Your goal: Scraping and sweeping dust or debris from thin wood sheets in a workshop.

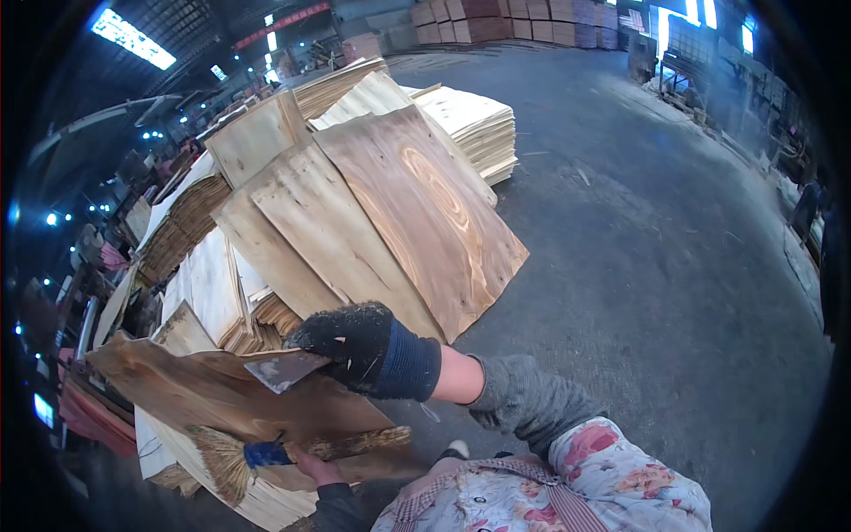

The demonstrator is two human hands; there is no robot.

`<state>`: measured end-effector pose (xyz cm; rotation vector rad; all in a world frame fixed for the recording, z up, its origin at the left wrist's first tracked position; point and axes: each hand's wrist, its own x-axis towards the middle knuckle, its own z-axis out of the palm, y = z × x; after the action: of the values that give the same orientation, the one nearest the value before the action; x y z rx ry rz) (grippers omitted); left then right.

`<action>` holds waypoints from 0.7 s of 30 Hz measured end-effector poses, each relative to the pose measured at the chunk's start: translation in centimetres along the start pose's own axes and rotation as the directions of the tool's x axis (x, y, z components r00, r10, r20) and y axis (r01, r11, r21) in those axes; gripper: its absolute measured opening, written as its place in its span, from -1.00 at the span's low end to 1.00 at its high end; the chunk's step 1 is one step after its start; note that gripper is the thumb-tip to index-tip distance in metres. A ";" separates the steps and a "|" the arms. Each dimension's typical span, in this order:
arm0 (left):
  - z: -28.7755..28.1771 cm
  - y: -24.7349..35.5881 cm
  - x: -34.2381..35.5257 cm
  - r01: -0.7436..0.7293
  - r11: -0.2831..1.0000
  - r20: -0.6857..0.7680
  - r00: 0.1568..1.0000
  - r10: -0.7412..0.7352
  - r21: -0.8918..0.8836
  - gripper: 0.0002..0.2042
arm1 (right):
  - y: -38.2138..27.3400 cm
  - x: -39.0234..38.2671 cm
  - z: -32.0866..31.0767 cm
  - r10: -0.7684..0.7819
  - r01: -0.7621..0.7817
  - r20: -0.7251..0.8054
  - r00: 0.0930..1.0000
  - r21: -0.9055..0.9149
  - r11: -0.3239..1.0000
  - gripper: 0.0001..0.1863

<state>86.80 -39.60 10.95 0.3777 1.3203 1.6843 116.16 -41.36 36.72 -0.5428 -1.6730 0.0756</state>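
My right hand, in a worn black glove, is closed round a flat metal scraper. The blade sticks out to the left over a brown wood veneer sheet. Whether the fingers also touch that sheet's upper edge, I cannot tell. Lower down, my left hand grips a brush with splayed straw-coloured bristles, a blue binding and a rough wooden handle. The brush lies across the lower part of the brown sheet, over a pale veneer stack. Most of the left fingers are hidden behind the handle.
Ahead, a reddish-grained veneer sheet and paler sheets lean over stacked veneers. More piles stand at the left. Grey concrete floor stretches to the right, with stacked boards at the far wall.
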 end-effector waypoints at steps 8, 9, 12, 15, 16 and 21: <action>12.7 -9.2 -3.5 0.015 0.998 0.194 0.981 -0.004 -0.057 -0.65 | 7.8 -1.5 -13.2 -0.055 0.059 0.104 0.993 -0.040 0.997 -0.54; 14.6 -10.7 -3.8 -0.030 0.999 0.247 0.968 0.032 -0.013 -0.64 | 9.2 -1.4 -15.1 0.000 0.006 0.131 0.991 -0.048 0.999 -0.54; 20.7 -15.1 -5.2 -0.315 0.930 0.391 0.893 0.224 0.188 -0.62 | 13.8 -0.7 -20.5 0.037 -0.021 0.190 0.981 -0.085 0.996 -0.55; 25.9 -16.6 -4.6 0.313 0.937 0.355 0.903 -0.243 -0.155 -0.57 | 18.2 0.8 -25.2 0.083 -0.078 0.256 0.963 -0.028 0.997 -0.56; 28.3 -18.8 -3.3 0.300 0.926 0.317 0.922 -0.220 -0.230 -0.56 | 20.3 1.0 -26.8 0.092 -0.075 0.267 0.959 -0.072 0.995 -0.58; 37.2 -22.2 -4.7 0.153 0.983 0.158 0.978 -0.135 -0.105 -0.58 | 26.8 2.3 -33.3 0.204 -0.197 0.280 0.938 -0.054 0.979 -0.62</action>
<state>126.22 -21.59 6.68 0.3257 1.1074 1.5713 155.78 -25.25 35.58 -0.7489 -1.8944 0.2937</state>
